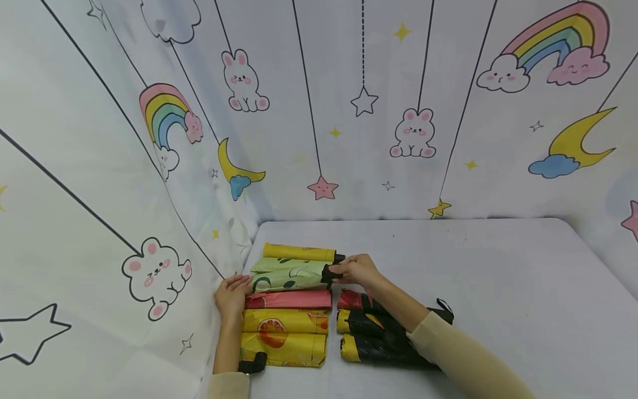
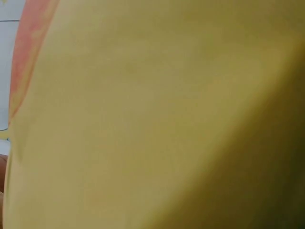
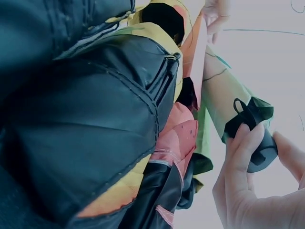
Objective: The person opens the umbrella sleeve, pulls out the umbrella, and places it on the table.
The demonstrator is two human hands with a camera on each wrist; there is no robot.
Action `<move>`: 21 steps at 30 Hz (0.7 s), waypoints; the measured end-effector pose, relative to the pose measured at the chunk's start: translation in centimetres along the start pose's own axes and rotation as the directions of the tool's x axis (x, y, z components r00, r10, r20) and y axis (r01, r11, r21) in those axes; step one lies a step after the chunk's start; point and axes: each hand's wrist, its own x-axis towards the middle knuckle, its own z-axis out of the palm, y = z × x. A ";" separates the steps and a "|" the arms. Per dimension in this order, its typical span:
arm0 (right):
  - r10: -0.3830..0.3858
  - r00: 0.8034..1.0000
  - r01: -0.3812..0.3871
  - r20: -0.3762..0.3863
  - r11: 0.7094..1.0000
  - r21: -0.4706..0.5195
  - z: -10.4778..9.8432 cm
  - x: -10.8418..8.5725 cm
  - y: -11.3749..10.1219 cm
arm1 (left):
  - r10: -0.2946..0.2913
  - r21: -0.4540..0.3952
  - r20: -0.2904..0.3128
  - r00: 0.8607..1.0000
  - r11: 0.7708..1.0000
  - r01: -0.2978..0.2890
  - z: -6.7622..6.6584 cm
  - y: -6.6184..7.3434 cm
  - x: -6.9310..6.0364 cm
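Note:
A light green folding umbrella (image 1: 291,279) with a leaf print lies crosswise between both hands. My right hand (image 1: 361,271) pinches its black handle end; in the right wrist view, the fingers (image 3: 245,148) and thumb are on that black end, which has a small loop. At the other end, my left hand (image 1: 231,296) holds the umbrella with its fingertips. Behind it lie another green folded piece (image 1: 279,263) and a yellow one (image 1: 299,252). Nearer are a red folded piece (image 1: 289,300) and two yellow ones with fruit prints (image 1: 284,321).
Right of this row, several black bundles (image 1: 389,349) with yellow or red edges lie under the right forearm. A patterned cloth wall (image 1: 124,194) stands close on the left. The white table (image 1: 498,277) extends to the right. Yellow fabric (image 2: 143,105) fills the left wrist view.

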 end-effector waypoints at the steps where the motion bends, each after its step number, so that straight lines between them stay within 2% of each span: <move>1: 0.001 1.000 -0.001 0.001 1.000 0.003 0.0 0.0 0.0 | 0.000 0.000 0.000 1.000 1.000 0.000 0.0 0.0 0.0; 14: -0.024 1.000 0.024 -0.006 1.000 0.019 -0.4 -0.6 -0.4 | -0.002 -0.020 0.007 1.000 1.000 0.002 0.3 0.8 -0.2; 21: -0.020 1.000 0.021 -0.017 0.999 0.028 -0.5 -0.9 -0.5 | 0.000 -0.046 0.006 1.000 0.999 0.000 0.3 0.8 -0.2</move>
